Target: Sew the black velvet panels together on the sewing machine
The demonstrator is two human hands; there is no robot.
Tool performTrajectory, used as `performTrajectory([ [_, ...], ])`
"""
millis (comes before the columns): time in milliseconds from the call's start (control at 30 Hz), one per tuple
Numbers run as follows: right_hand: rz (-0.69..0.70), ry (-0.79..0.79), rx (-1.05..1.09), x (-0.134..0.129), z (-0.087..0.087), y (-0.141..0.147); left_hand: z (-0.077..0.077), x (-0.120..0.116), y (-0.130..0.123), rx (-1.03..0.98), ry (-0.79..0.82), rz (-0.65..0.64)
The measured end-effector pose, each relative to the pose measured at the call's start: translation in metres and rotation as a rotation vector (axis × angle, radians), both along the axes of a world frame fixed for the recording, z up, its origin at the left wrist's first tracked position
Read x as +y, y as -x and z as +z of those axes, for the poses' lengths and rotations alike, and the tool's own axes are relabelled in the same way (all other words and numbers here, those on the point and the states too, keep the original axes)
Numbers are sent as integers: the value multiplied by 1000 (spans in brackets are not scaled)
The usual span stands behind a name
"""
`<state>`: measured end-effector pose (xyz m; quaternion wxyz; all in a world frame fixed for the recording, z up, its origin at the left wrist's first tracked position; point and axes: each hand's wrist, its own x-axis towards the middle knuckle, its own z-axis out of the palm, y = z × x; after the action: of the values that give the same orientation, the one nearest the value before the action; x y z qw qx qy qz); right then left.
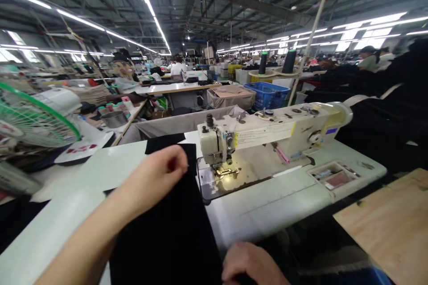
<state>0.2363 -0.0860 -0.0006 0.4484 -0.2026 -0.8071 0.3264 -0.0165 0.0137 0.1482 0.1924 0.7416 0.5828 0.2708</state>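
Note:
Black fabric (167, 227) lies over the pale table edge, left of the sewing machine (261, 133). My left hand (167, 169) is curled closed over the upper part of this fabric, thumb and fingers pinched at its edge near the machine head. Low in the view, my right hand (250, 262) is closed at the fabric's lower right edge; its fingertips are partly hidden. The lit needle plate (227, 172) has no fabric on it.
A green-rimmed fan (36, 120) stands at the left. Behind the machine are a blue basket (267, 94) and black thread cones (289, 61). A wooden board (391, 218) lies at the right. Other people sit farther back.

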Motion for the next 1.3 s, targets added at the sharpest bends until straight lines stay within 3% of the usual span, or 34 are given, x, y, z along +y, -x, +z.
performTrajectory([
  [67, -131, -161, 17, 1, -21, 4, -32, 30, -29, 41, 82, -106],
  [133, -298, -233, 1, 3, -35, 5, -71, 51, -49, 30, 103, -102],
  [200, -359, -255, -53, 6, -39, 0, -105, 60, -58, -1, 90, -77],
  [267, -351, -259, -123, 8, -39, -6, -125, 61, -58, -38, 70, -51],
  [333, -350, -287, -192, 9, -35, -13, -135, 59, -54, -76, 60, -20],
  [500, -377, -364, -344, 11, -30, -21, -142, 70, -47, -162, 105, 47],
  [700, -423, -420, -361, 21, -33, -11, -143, 92, -49, -186, 153, 33],
  [1033, -379, -385, -321, 20, -28, -12, -144, 91, -49, -52, 65, 53],
  [1167, -355, -379, -301, 18, -24, -15, -133, 83, -19, 103, -47, 146],
  [1300, -340, -335, -292, 17, -23, -15, -121, 76, 43, 285, -22, 279],
])
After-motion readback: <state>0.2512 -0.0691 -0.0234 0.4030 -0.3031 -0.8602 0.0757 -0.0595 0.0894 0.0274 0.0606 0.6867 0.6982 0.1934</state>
